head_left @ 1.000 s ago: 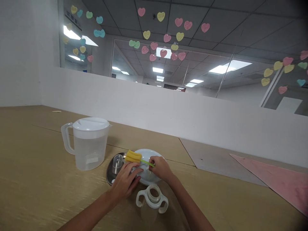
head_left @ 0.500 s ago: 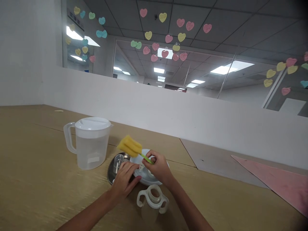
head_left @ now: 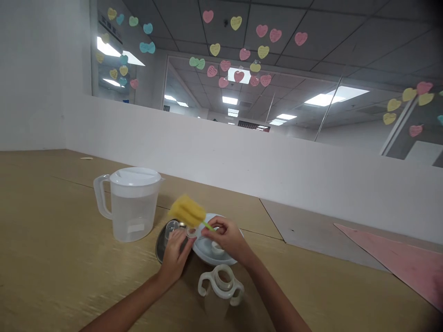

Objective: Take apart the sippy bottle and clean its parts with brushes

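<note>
While the pitcher stands apart, hands overlap tray and bowl.

Bare left hand, bare right hand, bare forearms

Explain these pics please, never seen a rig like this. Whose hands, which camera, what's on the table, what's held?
There's no robot: these are a person's bare hands. All three pictures come from one camera worn on the head, looking forward and down.

The right hand holds a green stick with a blurred yellow sponge on its end. The left hand is at a small clear round piece; I can't tell how firmly it grips.

On the table, left to right: a lidded pitcher, a dark tray with a clear cup, a pale bowl holding a white piece, and nearest the person, an open two-handled bottle. A pink sheet lies far right.
</note>
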### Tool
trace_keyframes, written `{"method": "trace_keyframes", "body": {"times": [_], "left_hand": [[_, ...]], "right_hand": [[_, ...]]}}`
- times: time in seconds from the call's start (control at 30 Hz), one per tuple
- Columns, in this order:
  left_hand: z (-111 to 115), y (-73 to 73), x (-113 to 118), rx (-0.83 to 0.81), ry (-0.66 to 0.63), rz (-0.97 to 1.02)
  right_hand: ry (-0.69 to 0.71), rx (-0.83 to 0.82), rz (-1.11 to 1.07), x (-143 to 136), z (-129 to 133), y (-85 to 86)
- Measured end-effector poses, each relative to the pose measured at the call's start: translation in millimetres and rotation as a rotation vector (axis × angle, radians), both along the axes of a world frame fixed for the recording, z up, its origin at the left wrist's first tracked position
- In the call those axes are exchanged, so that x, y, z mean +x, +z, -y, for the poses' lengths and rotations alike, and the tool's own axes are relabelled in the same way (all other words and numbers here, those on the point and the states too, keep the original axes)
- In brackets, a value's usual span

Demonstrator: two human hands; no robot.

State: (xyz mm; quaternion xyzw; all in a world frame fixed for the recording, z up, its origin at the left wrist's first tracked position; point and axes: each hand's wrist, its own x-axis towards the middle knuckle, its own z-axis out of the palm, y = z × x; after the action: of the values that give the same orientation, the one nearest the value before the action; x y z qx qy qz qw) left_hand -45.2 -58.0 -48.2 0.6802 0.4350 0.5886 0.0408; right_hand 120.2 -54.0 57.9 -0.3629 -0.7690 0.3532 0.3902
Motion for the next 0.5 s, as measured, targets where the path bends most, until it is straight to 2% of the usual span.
{"method": "trace_keyframes", "body": {"times": [0.1,0.3,0.4,0.5], "left_hand": [[-2.8,1.0,-1.7,0.008,0.035,0.043],[3.2,4.4,0.1,0.038,0.027,0.011],[3.6,5.0,1.0,0.055,0.011,-0.045],[-0.3,2.4,0.2,0.07,0.03,-0.028]], "right_hand": [[-0.093,0.027,0.025,10.0,-6.4,4.5],[-0.203,0.079,0.446,33.6,-7.8,17.3],[-0.33,0.194,0.466,41.9,-5.0,26.9],[-0.295,0.202,0.443,46.6,-3.4,32.3]]}}
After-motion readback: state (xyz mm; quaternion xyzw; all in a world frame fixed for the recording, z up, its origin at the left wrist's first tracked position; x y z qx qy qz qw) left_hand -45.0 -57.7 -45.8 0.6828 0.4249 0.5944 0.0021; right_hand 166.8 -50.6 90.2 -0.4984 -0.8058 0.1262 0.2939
